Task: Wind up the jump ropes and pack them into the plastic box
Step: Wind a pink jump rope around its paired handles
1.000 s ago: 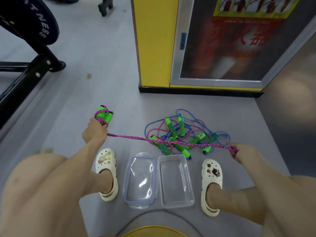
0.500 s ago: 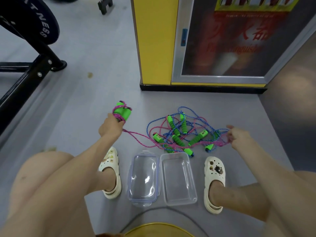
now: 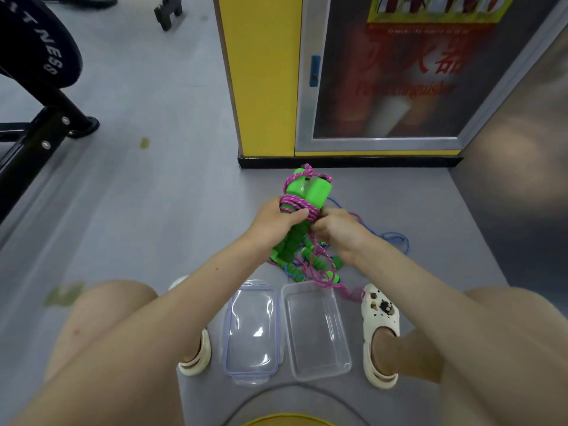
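My left hand grips a pair of green jump rope handles held upright, with pink rope coiled round their middle. Against the right side of the coil, my right hand pinches the loose pink strand, which trails down to the floor. A tangle of more jump ropes with green handles and blue and pink cords lies on the floor beneath my hands, partly hidden by them. The clear plastic box stands open and empty between my feet, its lid lying flat on its left.
A yellow pillar and a glass-fronted cabinet stand just beyond the ropes. Black gym equipment is at the far left. My white clogs flank the box and lid. A yellow round object shows at the bottom edge.
My two hands came together from wide apart. The left hand carried the handles rightward over the rope pile, and the stretched pink rope went slack as my right hand reached the coil.
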A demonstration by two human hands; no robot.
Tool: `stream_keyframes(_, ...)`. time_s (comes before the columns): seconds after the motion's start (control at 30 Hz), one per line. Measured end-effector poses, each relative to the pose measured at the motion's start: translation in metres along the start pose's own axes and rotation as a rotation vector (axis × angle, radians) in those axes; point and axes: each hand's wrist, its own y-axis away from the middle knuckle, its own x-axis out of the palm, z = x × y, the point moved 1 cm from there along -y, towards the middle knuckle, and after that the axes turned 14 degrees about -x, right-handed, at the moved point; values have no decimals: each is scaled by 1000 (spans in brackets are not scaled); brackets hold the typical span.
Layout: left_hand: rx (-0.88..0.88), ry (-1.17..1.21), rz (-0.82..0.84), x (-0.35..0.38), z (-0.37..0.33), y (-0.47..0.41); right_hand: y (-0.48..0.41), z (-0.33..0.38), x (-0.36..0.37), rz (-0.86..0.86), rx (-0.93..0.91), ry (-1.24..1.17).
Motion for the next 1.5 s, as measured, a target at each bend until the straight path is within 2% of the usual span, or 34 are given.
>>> stream_keyframes(0.2,-227,215,111,-9,-9,-3,-6,5,-1,80,-40,226)
stream_keyframes(0.33,-217,216,136,-15,-16,-10,-13,15,-7,148,-116,320)
stream_keyframes(0.47,-174,190,132,-16,-19,-14,-23,23,-15,238,-300,711)
stream_keyframes(0.57,-189,258,137,-13,-19,-15,-28,21,-13,232,-398,1036)
stream_keyframes(0.7,-185,357,155,-11,-24,-15,-32,20,-16,143,-468,1106)
stream_keyframes(0.83,-122,380,61,-32,-36,-24,-36,22,-39,4,-408,1122)
stream_keyframes(0.93,-143,338,-46,-48,-39,-31,-36,23,-54,-70,-293,1107)
stream_keyframes(0.97,-146,306,-90,-51,-39,-31,-35,23,-58,-54,-237,1119)
stream_keyframes(1.03,-144,229,-147,-55,-37,-31,-33,24,-64,90,-100,1153)
stream_keyframes(1.1,-174,216,-83,-53,-35,-27,-27,25,-64,322,36,1093)
stream_keyframes(1.17,-185,193,26,-45,-33,-22,-20,27,-53,432,65,790)
stream_keyframes(1.27,-135,212,132,-26,-31,-14,-21,29,-29,330,21,80)
stream_keyframes(1.3,-116,224,146,-19,-28,-14,-22,26,-21,278,31,-85)
stream_keyframes(1.33,-106,231,147,-13,-26,-15,-21,26,-14,227,29,-173)
stream_keyframes(1.43,-116,286,134,-3,-22,-18,-24,16,-6,98,-30,-124)
stream_keyframes(1.5,-99,303,126,0,-21,-20,-25,13,-4,54,-36,-207)
